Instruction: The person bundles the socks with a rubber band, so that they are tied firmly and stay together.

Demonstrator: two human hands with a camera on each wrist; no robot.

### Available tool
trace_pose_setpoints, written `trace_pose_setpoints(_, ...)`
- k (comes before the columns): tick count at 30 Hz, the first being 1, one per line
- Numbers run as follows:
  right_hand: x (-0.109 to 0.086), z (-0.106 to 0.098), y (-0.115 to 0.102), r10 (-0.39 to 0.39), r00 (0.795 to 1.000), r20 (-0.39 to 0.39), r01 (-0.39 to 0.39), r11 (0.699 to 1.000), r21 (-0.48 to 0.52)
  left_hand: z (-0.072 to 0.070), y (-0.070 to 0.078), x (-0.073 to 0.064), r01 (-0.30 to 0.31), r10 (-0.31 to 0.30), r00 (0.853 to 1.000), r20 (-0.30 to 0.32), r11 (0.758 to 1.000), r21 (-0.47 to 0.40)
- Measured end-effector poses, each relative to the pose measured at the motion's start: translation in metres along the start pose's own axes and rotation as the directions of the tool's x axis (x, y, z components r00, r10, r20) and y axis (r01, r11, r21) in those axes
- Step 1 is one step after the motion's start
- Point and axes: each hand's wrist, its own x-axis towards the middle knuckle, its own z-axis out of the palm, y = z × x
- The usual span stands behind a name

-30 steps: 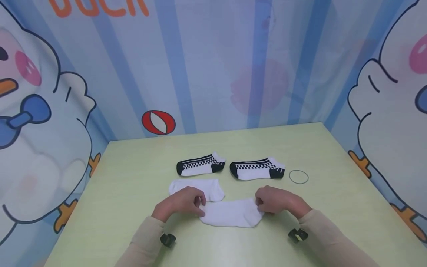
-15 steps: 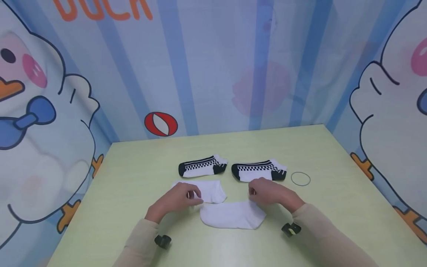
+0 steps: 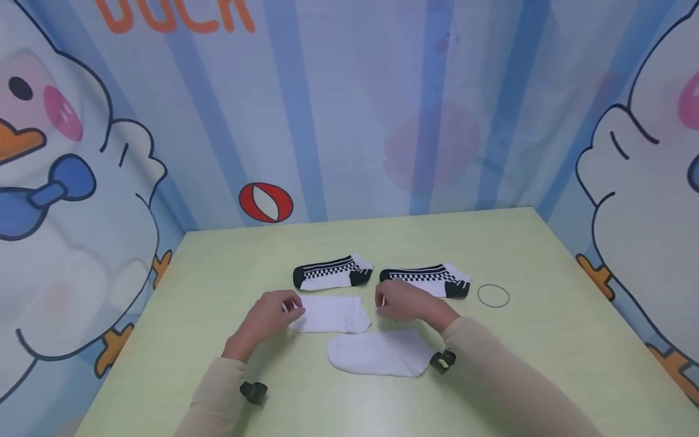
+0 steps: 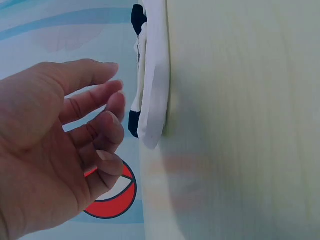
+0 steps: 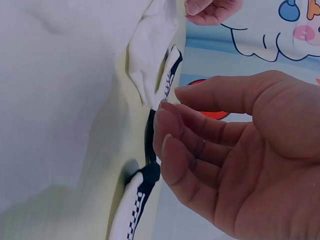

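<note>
Two plain white ankle socks lie flat on the table. The farther white sock (image 3: 330,314) has my left hand (image 3: 273,314) at its left end, fingers loosely bent, thumb and fingertips apart. In the left wrist view, that hand (image 4: 60,135) holds nothing beside the white sock (image 4: 156,90). My right hand (image 3: 405,300) hovers past the same sock's right end, overlapping a black-and-white checkered sock (image 3: 455,288). Its fingers are relaxed around nothing, as the right wrist view of the hand (image 5: 240,145) shows. The nearer white sock (image 3: 379,354) lies below, by the right wrist.
A second checkered sock (image 3: 327,282) lies behind the white ones, left of its match. A thin dark ring (image 3: 478,295) rests at the right on the pale yellow table (image 3: 546,364). Printed cloth (image 3: 355,121) rises along the table's back edge.
Both hands have left the nearer white sock, moving up and left to the farther one. The nearer white sock now lies untouched.
</note>
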Motion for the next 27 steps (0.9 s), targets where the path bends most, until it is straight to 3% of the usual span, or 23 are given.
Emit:
trace_pose_setpoints(5,0.016,0.008,-0.010,0.071,0.997,0.035,-0.073,0.996,0.057,-0.007,-0.004,0.000,0.043,-0.043,0.999,-0.015,0.999,0.020)
trace_pose_setpoints(11,0.030,0.018,-0.015,0.148,0.988,0.051,-0.151,0.987,0.047,-0.009,-0.008,0.000,0.088,-0.087,0.995,-0.052,0.996,0.030)
trace_pose_setpoints(20,0.039,0.026,-0.023,0.188,0.981,0.048,-0.188,0.982,-0.022,-0.006,-0.018,-0.001,0.137,-0.134,0.987,-0.090,0.990,0.025)
trace_pose_setpoints(27,0.043,0.028,-0.025,0.169,0.985,0.036,-0.166,0.983,-0.075,-0.004,-0.020,0.000,0.160,-0.157,0.985,-0.076,0.987,0.030)
